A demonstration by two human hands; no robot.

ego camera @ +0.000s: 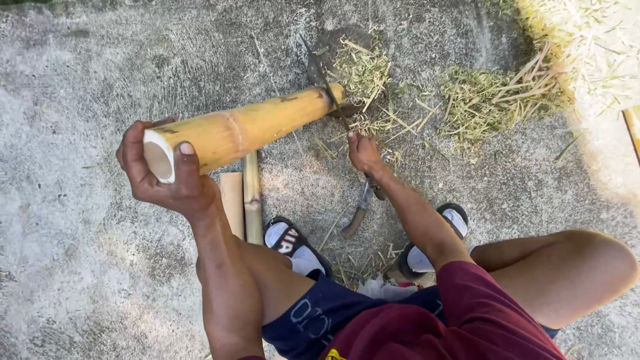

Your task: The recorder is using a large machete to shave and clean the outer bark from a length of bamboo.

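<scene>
Resting in left hand (160, 175), bamboo pole (247, 127)

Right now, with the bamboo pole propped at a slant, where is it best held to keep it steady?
At the raised cut end of the bamboo pole, coming from the left side, as the left hand does now. That end is hollow and round, so fingers wrap the rim, while the far end rests on the concrete ground.

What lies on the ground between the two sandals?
In the head view, a small knife with a wooden handle lies between the left sandal and right sandal, among bamboo shavings.
</scene>
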